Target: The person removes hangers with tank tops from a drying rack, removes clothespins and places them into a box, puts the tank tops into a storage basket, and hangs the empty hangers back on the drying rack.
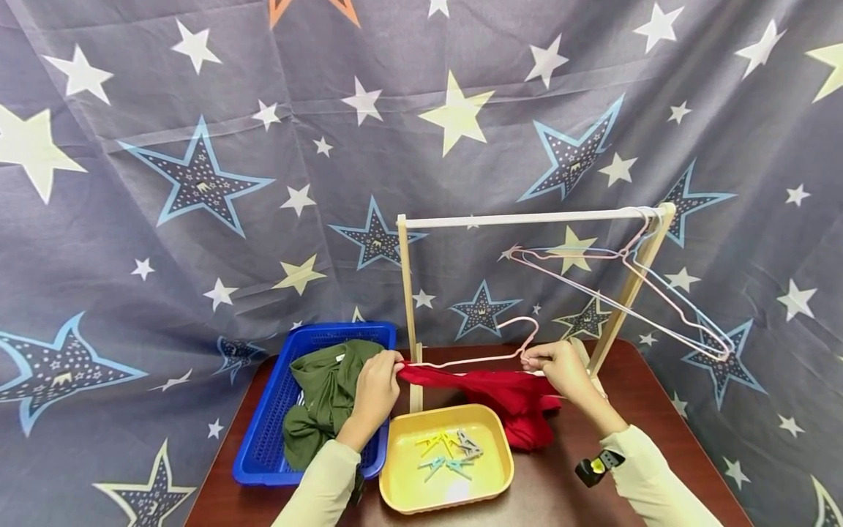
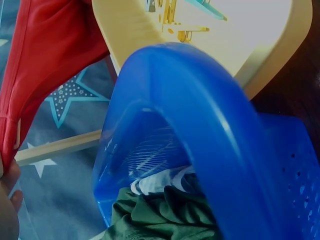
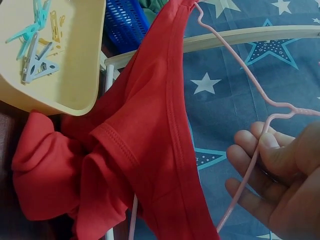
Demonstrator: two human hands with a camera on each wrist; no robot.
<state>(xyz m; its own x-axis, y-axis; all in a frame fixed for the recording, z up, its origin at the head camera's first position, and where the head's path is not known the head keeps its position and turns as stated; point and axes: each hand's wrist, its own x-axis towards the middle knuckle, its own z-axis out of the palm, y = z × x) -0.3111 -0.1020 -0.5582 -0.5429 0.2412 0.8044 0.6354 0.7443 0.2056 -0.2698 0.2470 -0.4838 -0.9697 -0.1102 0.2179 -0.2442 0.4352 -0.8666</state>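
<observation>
My left hand (image 1: 377, 388) pinches one edge of a red garment (image 1: 520, 402) in the head view, near one end of a pink clothes hanger (image 1: 520, 319). With thumb and fingers my right hand (image 1: 560, 366) grips the hanger's wire just below its hook, as the right wrist view also shows. One arm of the hanger (image 3: 245, 66) runs to the garment's upper edge. The rest of the red cloth (image 3: 170, 105) droops between the hands in loose folds, low over the table. Only fingertips of the left hand (image 2: 9, 200) show in the left wrist view.
A blue basket (image 1: 246, 446) on the left holds a green garment (image 1: 329, 399) and some striped cloth. Beside it, a yellow tray (image 1: 454, 498) contains several clothespins (image 1: 435, 462). Behind stands a rack with a white rail (image 1: 527, 219); hangers (image 1: 566, 279) hang at its right end.
</observation>
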